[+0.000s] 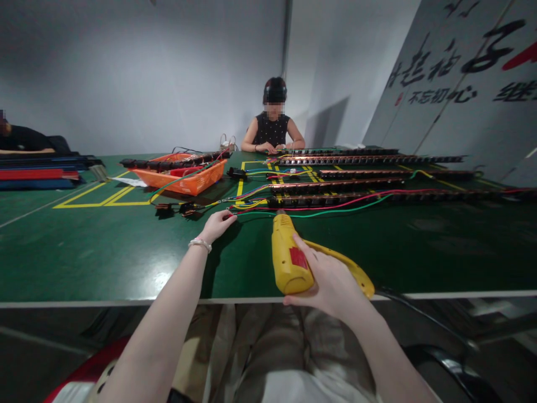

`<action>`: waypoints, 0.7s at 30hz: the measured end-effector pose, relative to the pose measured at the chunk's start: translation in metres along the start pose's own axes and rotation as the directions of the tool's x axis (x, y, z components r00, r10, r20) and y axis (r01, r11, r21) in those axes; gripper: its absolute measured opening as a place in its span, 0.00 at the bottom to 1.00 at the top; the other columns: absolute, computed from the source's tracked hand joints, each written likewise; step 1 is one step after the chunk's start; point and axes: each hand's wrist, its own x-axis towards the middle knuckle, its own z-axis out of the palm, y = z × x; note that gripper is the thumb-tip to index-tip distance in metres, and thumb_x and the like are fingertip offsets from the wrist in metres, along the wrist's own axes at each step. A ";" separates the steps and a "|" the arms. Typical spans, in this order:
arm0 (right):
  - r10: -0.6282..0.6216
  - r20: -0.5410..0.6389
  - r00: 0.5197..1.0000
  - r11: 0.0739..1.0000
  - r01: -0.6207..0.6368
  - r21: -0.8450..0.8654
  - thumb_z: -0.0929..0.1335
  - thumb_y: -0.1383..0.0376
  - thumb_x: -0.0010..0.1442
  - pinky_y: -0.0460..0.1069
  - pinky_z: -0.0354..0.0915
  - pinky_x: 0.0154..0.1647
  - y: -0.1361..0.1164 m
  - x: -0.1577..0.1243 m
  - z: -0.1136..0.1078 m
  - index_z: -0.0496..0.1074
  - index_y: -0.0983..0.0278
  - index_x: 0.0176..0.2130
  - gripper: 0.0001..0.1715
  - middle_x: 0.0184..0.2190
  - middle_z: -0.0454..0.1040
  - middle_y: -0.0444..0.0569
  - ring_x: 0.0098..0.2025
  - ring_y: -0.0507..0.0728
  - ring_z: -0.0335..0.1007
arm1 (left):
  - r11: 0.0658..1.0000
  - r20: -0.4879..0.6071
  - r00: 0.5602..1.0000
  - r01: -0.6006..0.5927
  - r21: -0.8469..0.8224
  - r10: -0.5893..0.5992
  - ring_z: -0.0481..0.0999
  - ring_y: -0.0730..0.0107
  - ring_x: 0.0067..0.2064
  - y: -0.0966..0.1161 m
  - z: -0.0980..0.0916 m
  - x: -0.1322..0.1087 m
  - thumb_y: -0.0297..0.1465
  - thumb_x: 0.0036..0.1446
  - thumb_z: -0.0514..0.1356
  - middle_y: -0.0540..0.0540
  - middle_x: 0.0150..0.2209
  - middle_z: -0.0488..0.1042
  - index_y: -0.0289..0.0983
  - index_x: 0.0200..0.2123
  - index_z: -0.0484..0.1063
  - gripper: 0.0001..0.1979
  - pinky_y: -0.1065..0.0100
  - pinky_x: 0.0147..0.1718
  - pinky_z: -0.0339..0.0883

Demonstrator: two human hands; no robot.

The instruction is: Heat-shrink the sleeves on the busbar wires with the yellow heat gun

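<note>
Surface: a green table (104,252) marked with yellow tape lines is stretching away toward 12 o'clock; a grey wall is closing the room behind it.
Room: a white board with dark characters (461,84) is leaning at 2 o'clock; a seated person (272,126) is working at the far edge at 12 o'clock.
Edges: the pale near edge (126,302) is running across just below both hands; bare green surface is lying open at 9 and 3 o'clock.
Container: an orange tray (197,182) at 11 o'clock is holding black parts and loose wires.
Long strips (335,200): several are lying side by side from 12 to 2 o'clock, with red and green wires (319,208) trailing along them.
Right hand (331,282): it is clenching around the yellow power screwdriver (287,260), which is lying on the table by the near edge, tip pointing to 12 o'clock, near the wires.
Left hand (217,225): it is resting palm down at 11 o'clock, fingertips touching the wire ends; whether they are pinching one cannot be told.
</note>
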 end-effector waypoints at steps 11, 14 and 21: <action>-0.133 0.001 0.991 0.990 0.133 0.040 0.69 0.34 0.39 0.58 0.64 0.44 -0.036 0.033 0.024 0.48 0.70 0.66 0.69 0.41 0.73 0.57 0.41 0.65 0.70 | 0.999 0.018 0.999 -0.042 -0.017 0.042 0.71 0.67 0.31 -0.009 0.002 0.003 0.44 0.50 0.58 0.45 0.30 0.77 0.34 0.38 0.77 0.20 0.68 0.32 0.63; -0.206 0.028 0.978 0.978 0.206 0.012 0.67 0.35 0.43 0.57 0.63 0.44 -0.052 0.045 0.031 0.48 0.72 0.65 0.66 0.40 0.72 0.57 0.39 0.64 0.69 | 0.998 0.042 0.998 -0.053 -0.022 0.054 0.73 0.66 0.33 -0.009 0.002 0.003 0.38 0.49 0.58 0.45 0.33 0.78 0.34 0.39 0.77 0.17 0.68 0.33 0.65; -0.237 0.030 0.971 0.971 0.236 0.027 0.65 0.34 0.44 0.57 0.61 0.44 -0.069 0.051 0.037 0.48 0.72 0.65 0.65 0.41 0.71 0.58 0.40 0.64 0.68 | 0.996 -0.013 0.998 -0.055 0.068 0.056 0.73 0.62 0.39 -0.010 0.001 0.004 0.29 0.46 0.57 0.43 0.38 0.77 0.33 0.37 0.75 0.13 0.66 0.39 0.66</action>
